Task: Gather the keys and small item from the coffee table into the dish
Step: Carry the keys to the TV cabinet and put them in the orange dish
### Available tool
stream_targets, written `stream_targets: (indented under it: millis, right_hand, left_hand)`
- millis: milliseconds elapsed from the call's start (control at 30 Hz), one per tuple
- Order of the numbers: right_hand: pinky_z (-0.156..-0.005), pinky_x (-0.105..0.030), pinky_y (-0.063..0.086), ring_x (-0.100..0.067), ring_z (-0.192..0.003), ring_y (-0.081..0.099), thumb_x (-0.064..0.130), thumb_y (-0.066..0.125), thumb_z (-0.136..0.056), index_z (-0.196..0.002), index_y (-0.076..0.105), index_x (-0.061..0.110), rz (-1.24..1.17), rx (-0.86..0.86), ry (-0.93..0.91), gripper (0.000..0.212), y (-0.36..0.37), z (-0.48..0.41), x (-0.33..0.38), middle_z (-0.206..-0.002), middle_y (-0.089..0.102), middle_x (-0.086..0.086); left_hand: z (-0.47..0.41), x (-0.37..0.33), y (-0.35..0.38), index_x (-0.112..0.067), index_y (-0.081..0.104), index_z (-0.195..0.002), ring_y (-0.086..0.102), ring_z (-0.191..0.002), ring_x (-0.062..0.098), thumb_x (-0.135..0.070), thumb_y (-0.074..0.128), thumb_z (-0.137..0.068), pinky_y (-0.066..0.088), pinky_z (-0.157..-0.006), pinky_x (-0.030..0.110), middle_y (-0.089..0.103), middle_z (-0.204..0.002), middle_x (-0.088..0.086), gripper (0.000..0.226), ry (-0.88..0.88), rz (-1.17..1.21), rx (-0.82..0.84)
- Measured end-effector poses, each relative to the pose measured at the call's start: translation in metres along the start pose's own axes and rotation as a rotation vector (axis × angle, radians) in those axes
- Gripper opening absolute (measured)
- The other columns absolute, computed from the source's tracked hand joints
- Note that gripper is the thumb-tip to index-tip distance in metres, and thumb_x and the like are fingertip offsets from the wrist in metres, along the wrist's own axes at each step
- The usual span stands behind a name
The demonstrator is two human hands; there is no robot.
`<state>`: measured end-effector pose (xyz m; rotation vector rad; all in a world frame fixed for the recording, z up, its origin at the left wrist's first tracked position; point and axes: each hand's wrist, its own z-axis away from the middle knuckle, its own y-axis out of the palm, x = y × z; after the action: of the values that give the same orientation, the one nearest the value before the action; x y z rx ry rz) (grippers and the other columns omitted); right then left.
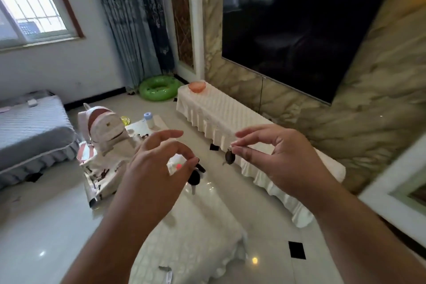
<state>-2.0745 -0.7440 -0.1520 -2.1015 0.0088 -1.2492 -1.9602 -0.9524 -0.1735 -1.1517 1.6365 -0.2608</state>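
Note:
My left hand [159, 163] pinches a bunch of black-headed keys [194, 176] that dangles from thumb and forefinger above the coffee table [196, 233], which has a white cover. My right hand [272, 157] is raised beside it, pinching a small dark oval item on a ring [230, 157] that hangs from the fingertips. A pink dish [196, 86] sits far off on the end of the long white-draped TV bench [221, 113]. Both hands are well short of the dish.
A white backpack [106, 131] and a printed bag lean at the table's far left. A baby bottle [149, 120] stands beyond. A small flat object [166, 268] lies on the table's near edge. A green swim ring [159, 88], grey bed [32, 131] and wall TV [299, 37] surround.

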Motion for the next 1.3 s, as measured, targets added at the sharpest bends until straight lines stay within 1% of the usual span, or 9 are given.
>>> stream_targets:
  millis: [100,133,233,300,500,700,967,1133,1300]
  right_hand:
    - [-0.085,-0.003,0.037,0.008,-0.100,0.060,0.033,0.079,-0.079,-0.085,0.078,0.033,0.065,-0.059,0.012,0.006,-0.026,0.004,-0.024,-0.101,0.069,0.021]
    - [-0.085,-0.003,0.037,0.008,-0.100,0.060,0.032,0.079,-0.080,-0.086,0.078,0.032,0.081,-0.080,0.014,0.006,-0.036,0.005,-0.032,-0.101,0.069,0.020]
    - [-0.085,-0.004,0.039,0.008,-0.098,0.060,0.030,0.076,-0.084,-0.090,0.078,0.029,0.127,-0.131,0.014,0.007,-0.067,0.005,-0.051,-0.100,0.069,0.019]
    - [-0.085,-0.006,0.042,0.008,-0.097,0.060,0.029,0.074,-0.086,-0.093,0.077,0.029,0.145,-0.146,0.003,0.008,-0.088,0.005,-0.062,-0.099,0.069,0.019]
    - [-0.083,-0.006,0.041,0.009,-0.098,0.058,0.030,0.071,-0.087,-0.091,0.075,0.030,0.203,-0.164,-0.032,0.006,-0.151,0.003,-0.091,-0.100,0.067,0.022]
    - [-0.086,-0.002,0.034,0.010,-0.102,0.054,0.030,0.071,-0.086,-0.090,0.074,0.032,0.265,-0.154,-0.080,0.006,-0.201,-0.001,-0.123,-0.101,0.065,0.024]
    - [-0.082,-0.001,0.034,0.006,-0.099,0.055,0.031,0.071,-0.085,-0.087,0.072,0.033,0.298,-0.112,-0.039,0.003,-0.227,-0.001,-0.170,-0.100,0.065,0.022]
    - [-0.086,-0.013,0.039,0.004,-0.099,0.056,0.033,0.067,-0.086,-0.087,0.068,0.034,0.316,-0.074,-0.024,0.002,-0.232,-0.012,-0.191,-0.101,0.064,0.022]
    - [-0.083,-0.002,0.030,0.008,-0.099,0.051,0.036,0.065,-0.086,-0.085,0.063,0.040,0.369,-0.045,0.032,0.004,-0.234,-0.036,-0.206,-0.100,0.062,0.026]
  left_hand:
    - [-0.011,-0.023,0.024,-0.041,0.065,-0.076,0.051,-0.112,0.002,-0.041,0.072,-0.077,0.036,-0.083,0.007,0.055,-0.121,-0.024,0.007,0.020,-0.011,0.029]
    - [-0.015,-0.032,0.032,-0.042,0.065,-0.076,0.051,-0.111,0.002,-0.041,0.072,-0.077,0.034,-0.081,0.005,0.055,-0.121,-0.025,0.007,0.018,-0.016,0.039]
    - [-0.028,-0.062,0.056,-0.042,0.065,-0.077,0.048,-0.117,0.004,-0.043,0.071,-0.078,0.035,-0.088,0.021,0.053,-0.122,-0.028,0.006,0.024,-0.020,0.056]
    - [-0.036,-0.083,0.071,-0.042,0.065,-0.077,0.047,-0.118,0.005,-0.042,0.071,-0.078,0.035,-0.089,0.026,0.052,-0.122,-0.029,0.006,0.040,-0.021,0.049]
    - [-0.054,-0.139,0.113,-0.042,0.066,-0.079,0.057,-0.107,0.019,-0.042,0.072,-0.078,0.046,-0.089,0.047,0.052,-0.122,-0.028,0.006,0.021,-0.005,0.030]
    - [-0.058,-0.175,0.155,-0.042,0.066,-0.076,0.045,-0.122,0.010,-0.041,0.072,-0.077,0.042,-0.094,0.048,0.054,-0.122,-0.027,0.006,0.001,-0.034,-0.019]
    - [-0.060,-0.191,0.193,-0.041,0.067,-0.079,0.045,-0.123,0.008,-0.043,0.070,-0.077,0.039,-0.099,0.046,0.052,-0.124,-0.030,0.004,-0.029,-0.007,0.012]
    - [-0.079,-0.187,0.214,-0.043,0.066,-0.082,0.050,-0.118,0.010,-0.047,0.068,-0.078,0.047,-0.090,0.045,0.049,-0.126,-0.033,0.006,-0.029,-0.001,0.047]
    - [-0.112,-0.172,0.239,-0.046,0.064,-0.083,0.043,-0.123,0.004,-0.052,0.064,-0.078,0.044,-0.093,0.048,0.047,-0.126,-0.033,0.007,-0.011,0.021,0.077]
